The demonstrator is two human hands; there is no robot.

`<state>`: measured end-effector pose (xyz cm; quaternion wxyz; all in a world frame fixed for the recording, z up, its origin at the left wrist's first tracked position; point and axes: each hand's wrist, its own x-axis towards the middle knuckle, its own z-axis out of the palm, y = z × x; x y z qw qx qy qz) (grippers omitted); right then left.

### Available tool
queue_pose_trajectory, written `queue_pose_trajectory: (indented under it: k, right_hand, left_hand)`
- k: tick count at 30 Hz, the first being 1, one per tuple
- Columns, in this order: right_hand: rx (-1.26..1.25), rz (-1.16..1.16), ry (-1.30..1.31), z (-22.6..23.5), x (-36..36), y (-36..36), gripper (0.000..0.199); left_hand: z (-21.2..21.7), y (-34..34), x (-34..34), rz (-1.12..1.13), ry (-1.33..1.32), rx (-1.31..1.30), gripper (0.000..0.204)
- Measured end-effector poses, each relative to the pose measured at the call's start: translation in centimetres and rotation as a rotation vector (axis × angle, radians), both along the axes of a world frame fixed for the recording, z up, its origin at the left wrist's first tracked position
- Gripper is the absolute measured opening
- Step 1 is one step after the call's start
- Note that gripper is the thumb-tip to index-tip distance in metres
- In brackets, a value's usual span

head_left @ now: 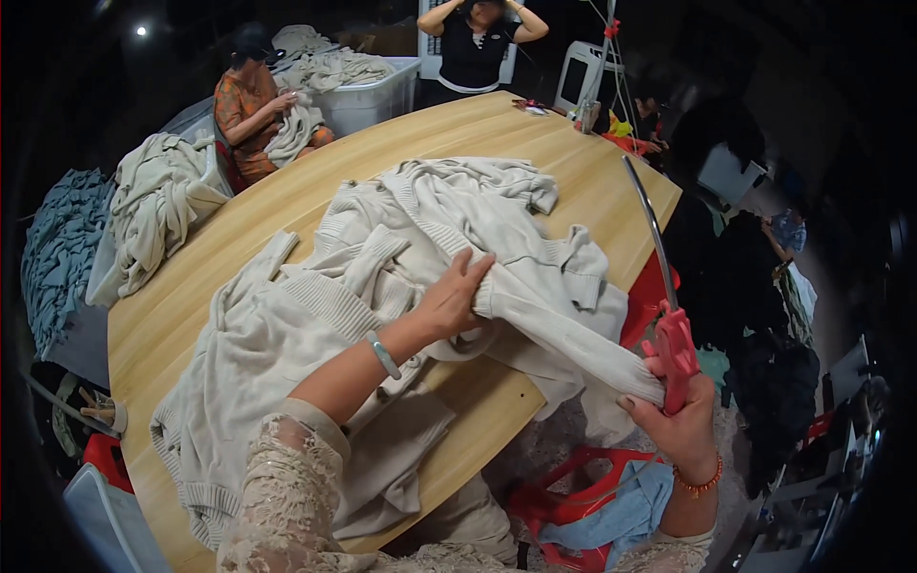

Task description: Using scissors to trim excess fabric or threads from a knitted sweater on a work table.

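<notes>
Left hand (451, 301): some fingertips hidden in cream sweater (559, 334) folds, the rest curled over knit; right hand (680, 420) closed on sleeve end and one red-handled tool (675, 346), grip partly masked. Sweater lies on table (607, 181), sleeve past edge. Pile overlaps, count unclear; two heaped white tubs (380, 100) beyond
</notes>
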<state>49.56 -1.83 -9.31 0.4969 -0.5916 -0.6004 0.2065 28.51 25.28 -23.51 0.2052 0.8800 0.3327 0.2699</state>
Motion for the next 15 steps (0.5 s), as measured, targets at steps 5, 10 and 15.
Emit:
queue_pose_trajectory:
  k: [5,10,15]
  right_hand:
    - [-0.049,-0.247,-0.33,0.3,1.1,0.7,0.036]
    - [-0.065,-0.453,-0.657,-2.9,5.0,5.8,0.035]
    - [0.081,-0.349,-0.636,-2.3,-0.9,12.9,0.04]
  left_hand:
    - [0.0,4.3,0.0,-0.069,-0.186,-0.06,0.055]
    - [8.8,10.5,-5.6,0.148,-0.482,-0.179,0.024]
    - [19.2,19.7,-27.2,0.559,-0.917,0.316,0.014]
